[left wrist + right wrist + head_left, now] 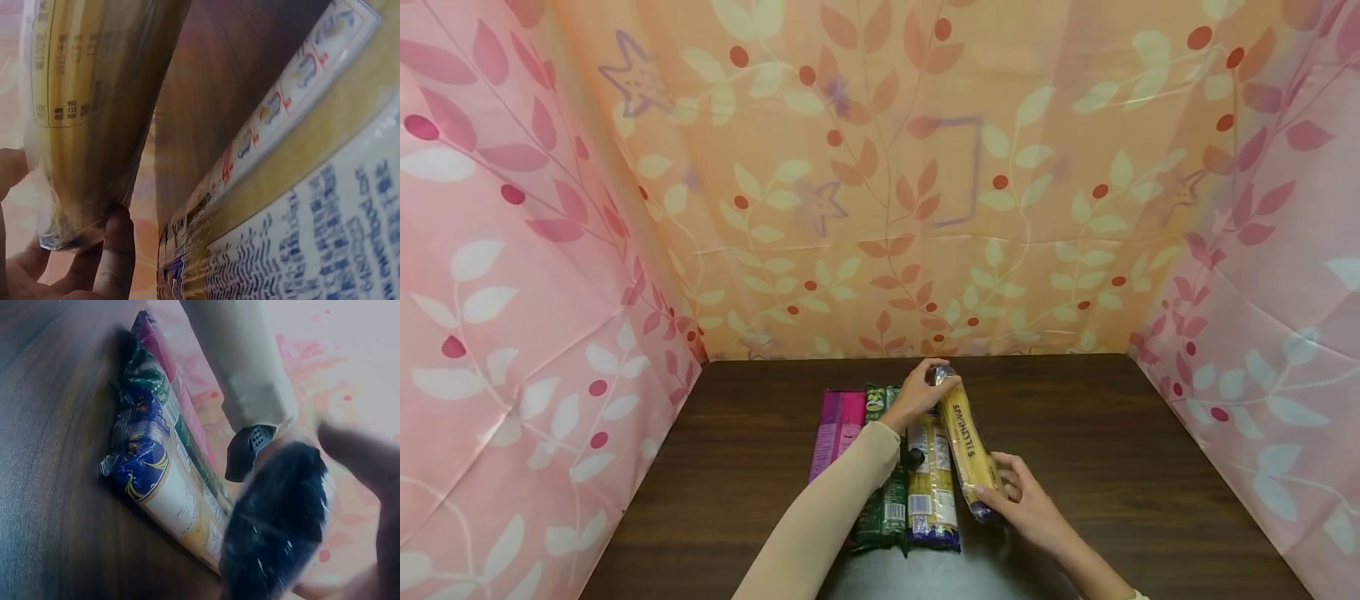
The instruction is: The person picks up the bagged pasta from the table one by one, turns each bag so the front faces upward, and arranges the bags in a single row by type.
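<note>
A clear bag of yellow spaghetti (964,433) is held slightly tilted at the right end of a row of packs. At its far end, my left hand (921,390) pinches it between thumb and fingers. My right hand (1028,510) grips the near end, thumb on top and fingers along the right side. In the right wrist view the bag's dark blue end (278,519) faces the camera. Beside it lies another yellow pasta pack (932,483) with a white label and blue end, below my left wrist.
Left of these lie a green pack (891,500) and a magenta pack (835,429), partly hidden by my left sleeve (827,500). All rest on a dark wooden table (1075,417). Patterned curtains (887,167) stand at its back and sides.
</note>
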Demonstrator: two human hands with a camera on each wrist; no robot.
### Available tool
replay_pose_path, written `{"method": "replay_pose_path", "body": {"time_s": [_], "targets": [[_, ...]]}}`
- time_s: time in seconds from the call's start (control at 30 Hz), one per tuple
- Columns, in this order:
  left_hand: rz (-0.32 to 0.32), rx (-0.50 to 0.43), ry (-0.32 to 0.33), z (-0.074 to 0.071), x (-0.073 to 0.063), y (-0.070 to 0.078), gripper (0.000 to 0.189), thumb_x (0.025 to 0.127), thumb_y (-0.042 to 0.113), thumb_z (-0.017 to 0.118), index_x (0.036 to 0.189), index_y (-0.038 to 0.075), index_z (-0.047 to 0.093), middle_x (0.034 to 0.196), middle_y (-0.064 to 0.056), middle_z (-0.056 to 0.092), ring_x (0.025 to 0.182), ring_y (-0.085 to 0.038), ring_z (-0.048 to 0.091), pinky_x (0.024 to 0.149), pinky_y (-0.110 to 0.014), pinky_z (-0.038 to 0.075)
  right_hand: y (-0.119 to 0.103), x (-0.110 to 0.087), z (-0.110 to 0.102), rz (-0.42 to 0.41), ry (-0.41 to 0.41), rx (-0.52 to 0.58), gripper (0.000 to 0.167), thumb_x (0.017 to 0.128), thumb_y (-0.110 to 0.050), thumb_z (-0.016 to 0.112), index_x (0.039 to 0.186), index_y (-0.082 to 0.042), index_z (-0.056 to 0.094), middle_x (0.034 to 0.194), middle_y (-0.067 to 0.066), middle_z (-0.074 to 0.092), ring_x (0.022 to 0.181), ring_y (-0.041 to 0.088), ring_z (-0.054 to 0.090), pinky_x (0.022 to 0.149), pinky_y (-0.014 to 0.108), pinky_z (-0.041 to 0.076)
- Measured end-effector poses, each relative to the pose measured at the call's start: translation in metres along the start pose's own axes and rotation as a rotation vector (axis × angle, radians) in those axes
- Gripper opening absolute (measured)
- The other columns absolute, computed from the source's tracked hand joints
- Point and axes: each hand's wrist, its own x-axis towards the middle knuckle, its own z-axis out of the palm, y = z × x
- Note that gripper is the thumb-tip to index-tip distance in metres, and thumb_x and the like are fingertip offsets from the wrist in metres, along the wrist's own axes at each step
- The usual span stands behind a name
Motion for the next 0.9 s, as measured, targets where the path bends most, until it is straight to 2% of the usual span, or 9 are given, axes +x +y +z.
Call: {"method": "replay_pose_path", "body": {"time_s": [0.13, 0.23, 0.33, 0.43, 0.5, 0.63, 0.7, 0.8, 0.9], "targets": [[0.008, -0.012, 0.01, 0.001, 0.0, -0.001, 0.051, 0.105, 0.041, 0.072, 0.149, 0.018, 0.06, 0.15, -0.013, 0.057, 0.122, -0.032, 0.062, 0.104, -0.056, 0.052, 0.0, -0.002, -0.002, -0.02, -0.122, -0.084, 0.111, 0.095, -0.021, 0.085, 0.171, -0.006, 0.006, 0.156, 0.035, 0.039, 0.137, 0.045, 0.054, 0.098, 0.03, 0.053], [0.005, -0.014, 0.005, 0.003, 0.001, -0.004, 0.054, 0.104, 0.04, 0.073, 0.151, 0.017, 0.058, 0.15, -0.014, 0.058, 0.123, -0.034, 0.063, 0.104, -0.056, 0.053, 0.002, -0.003, -0.002, -0.068, -0.181, -0.118, 0.122, 0.091, -0.019, 0.09, 0.171, -0.003, -0.001, 0.157, 0.039, 0.032, 0.136, 0.049, 0.054, 0.099, 0.028, 0.054], [-0.006, -0.019, -0.006, 0.006, 0.002, -0.006, 0.059, 0.104, 0.039, 0.074, 0.154, 0.014, 0.053, 0.155, -0.016, 0.054, 0.134, -0.037, 0.059, 0.107, -0.057, 0.051, 0.006, -0.006, -0.001, -0.096, -0.166, -0.139, 0.125, 0.086, -0.013, 0.093, 0.17, 0.002, 0.002, 0.155, 0.041, 0.032, 0.127, 0.045, 0.062, 0.093, 0.026, 0.057], [-0.02, -0.006, -0.021, 0.007, 0.0, -0.007, 0.063, 0.104, 0.041, 0.073, 0.156, 0.012, 0.051, 0.159, -0.016, 0.051, 0.143, -0.038, 0.053, 0.11, -0.058, 0.049, 0.009, -0.007, -0.002, -0.101, -0.126, -0.175, 0.126, 0.081, -0.011, 0.096, 0.169, 0.005, 0.008, 0.155, 0.041, 0.032, 0.118, 0.035, 0.067, 0.089, 0.027, 0.058], [-0.02, 0.017, -0.034, 0.007, 0.0, -0.007, 0.06, 0.104, 0.042, 0.072, 0.153, 0.013, 0.054, 0.157, -0.015, 0.054, 0.141, -0.036, 0.055, 0.109, -0.056, 0.051, 0.01, -0.008, -0.005, -0.093, -0.117, -0.194, 0.125, 0.08, -0.012, 0.097, 0.169, 0.005, 0.011, 0.158, 0.043, 0.027, 0.118, 0.039, 0.068, 0.088, 0.029, 0.06], [-0.016, 0.041, -0.049, 0.01, 0.001, -0.007, 0.05, 0.103, 0.042, 0.074, 0.145, 0.016, 0.063, 0.144, -0.011, 0.063, 0.128, -0.03, 0.062, 0.1, -0.05, 0.055, 0.011, -0.012, -0.013, -0.094, -0.118, -0.222, 0.122, 0.08, -0.011, 0.097, 0.169, 0.006, 0.014, 0.16, 0.049, 0.016, 0.123, 0.057, 0.062, 0.088, 0.036, 0.063], [-0.014, 0.053, -0.051, 0.013, 0.002, -0.007, 0.047, 0.104, 0.04, 0.074, 0.144, 0.017, 0.065, 0.143, -0.011, 0.064, 0.126, -0.03, 0.063, 0.098, -0.05, 0.056, 0.012, -0.013, -0.015, -0.116, -0.108, -0.239, 0.12, 0.08, -0.007, 0.096, 0.168, 0.007, 0.017, 0.156, 0.049, 0.022, 0.121, 0.06, 0.062, 0.088, 0.038, 0.063], [-0.015, 0.084, -0.06, 0.018, 0.003, -0.007, 0.047, 0.105, 0.036, 0.073, 0.147, 0.016, 0.064, 0.15, -0.014, 0.061, 0.133, -0.033, 0.06, 0.102, -0.052, 0.056, 0.015, -0.014, -0.018, -0.17, -0.091, -0.267, 0.117, 0.078, -0.001, 0.096, 0.166, 0.012, 0.02, 0.146, 0.044, 0.037, 0.117, 0.054, 0.066, 0.088, 0.038, 0.063], [-0.019, 0.089, -0.078, 0.022, 0.004, -0.007, 0.047, 0.106, 0.032, 0.072, 0.149, 0.014, 0.062, 0.151, -0.016, 0.059, 0.133, -0.035, 0.06, 0.101, -0.052, 0.056, 0.018, -0.015, -0.021, -0.196, -0.088, -0.268, 0.115, 0.077, 0.003, 0.094, 0.164, 0.015, 0.019, 0.14, 0.038, 0.042, 0.114, 0.049, 0.068, 0.086, 0.035, 0.063]]}}
